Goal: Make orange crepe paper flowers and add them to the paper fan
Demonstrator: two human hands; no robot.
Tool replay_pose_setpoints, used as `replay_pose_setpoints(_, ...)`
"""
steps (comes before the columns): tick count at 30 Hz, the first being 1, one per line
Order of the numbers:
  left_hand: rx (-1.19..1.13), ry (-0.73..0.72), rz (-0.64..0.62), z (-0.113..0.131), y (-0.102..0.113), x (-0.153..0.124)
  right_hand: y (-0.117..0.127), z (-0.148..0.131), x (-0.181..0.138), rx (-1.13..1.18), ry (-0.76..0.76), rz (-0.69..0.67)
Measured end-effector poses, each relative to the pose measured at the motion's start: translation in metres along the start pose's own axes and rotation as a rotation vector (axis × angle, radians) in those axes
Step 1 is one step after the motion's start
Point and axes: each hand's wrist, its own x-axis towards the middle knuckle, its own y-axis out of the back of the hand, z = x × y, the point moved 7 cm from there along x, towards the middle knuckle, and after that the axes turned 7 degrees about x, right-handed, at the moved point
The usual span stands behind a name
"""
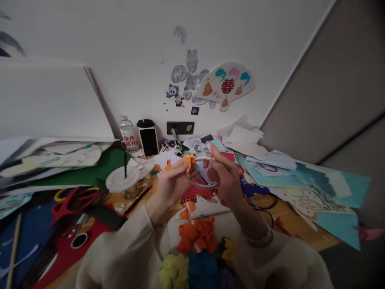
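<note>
In front of me, a thin whitish ring (204, 186), perhaps a roll of tape, is held up above the table. The fingers of my right hand (227, 176) are closed on its right side. My left hand (173, 182) pinches a small orange paper piece (190, 160) at the ring's upper left. Whether the piece is stuck to the ring I cannot tell. Below my hands lie several crumpled orange paper pieces (198, 235) on a white sheet (173, 228). Yellow (174, 271) and blue crumpled paper (203, 269) sit closest to me.
Red-handled scissors (67, 204) lie at left. A lidded cup with a straw (123, 178), a water bottle (128, 134) and a black-lidded cup (147, 136) stand behind them. A blue glue gun (255, 189) with a cable and painted sheets (319, 200) are at right.
</note>
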Motion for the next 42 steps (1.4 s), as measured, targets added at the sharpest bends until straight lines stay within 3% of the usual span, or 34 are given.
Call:
replay_pose_setpoints(5, 0.024, -0.076, 0.062, 0.008, 0.005, -0.001, -0.016, 0.003, -0.003, 0.157, -0.115, -0.160)
replay_pose_setpoints(15, 0.115, -0.106, 0.163, 0.010, 0.013, -0.001, -0.029, 0.008, -0.010, 0.172, -0.204, -0.381)
replay_pose_setpoints(23, 0.214, -0.153, 0.067, 0.017, 0.017, 0.001, -0.026, -0.003, -0.007, 0.094, -0.171, -0.404)
replay_pose_setpoints(28, 0.375, -0.164, -0.020, 0.017, 0.011, -0.002, -0.016, -0.002, -0.003, 0.085, -0.240, -0.419)
replay_pose_setpoints(33, 0.407, -0.087, 0.022, 0.002, 0.018, 0.000, -0.021, 0.001, -0.006, -0.140, -0.185, -0.412)
replay_pose_setpoints(36, 0.343, -0.126, 0.076, 0.006, 0.025, 0.005, -0.020, 0.010, 0.000, -0.319, -0.110, -0.352)
replay_pose_setpoints(39, 0.402, -0.234, 0.097, 0.020, 0.028, 0.009, -0.013, 0.036, 0.009, -0.693, -0.009, -0.343)
replay_pose_setpoints(41, 0.524, -0.263, 0.104, 0.029, 0.028, 0.008, -0.009, 0.065, 0.013, -0.973, 0.016, -0.410)
replay_pose_setpoints(42, 0.596, -0.252, 0.097, 0.030, 0.027, 0.007, -0.006, 0.079, 0.014, -0.999, 0.010, -0.435)
